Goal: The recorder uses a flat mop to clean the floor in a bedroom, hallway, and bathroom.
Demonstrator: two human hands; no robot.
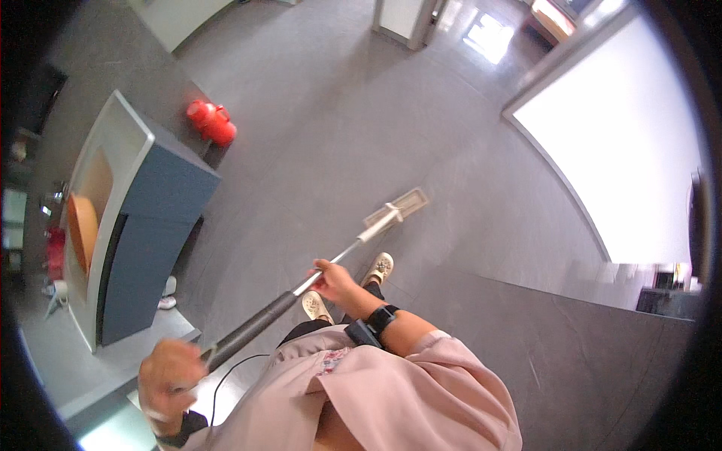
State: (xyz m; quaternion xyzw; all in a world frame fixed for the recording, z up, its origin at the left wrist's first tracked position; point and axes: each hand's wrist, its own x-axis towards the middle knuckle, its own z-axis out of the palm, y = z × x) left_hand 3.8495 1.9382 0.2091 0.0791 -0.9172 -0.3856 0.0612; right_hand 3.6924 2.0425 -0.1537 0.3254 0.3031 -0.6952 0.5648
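one flat mop (342,259) runs on a diagonal, its long axis rising from the lower left toward the upper right of the head view. the pale rectangular mop head (397,208) lies flat on the grey floor (361,113), ahead of the person and a little to the right, just beyond two light shoes (380,268). the right hand (333,282) is wrapped around the metal part of the pole near its middle, so it is the nearer hand to the mop head. the left hand (171,373) is closed around the dark upper end of the handle, close to the body; it is blurred, so the fingers cannot be told apart. a black wrist device (374,323) sits on the right forearm. one blue-grey counter (154,225) stands to the left, and one red canister (212,122) lies on the floor past it.
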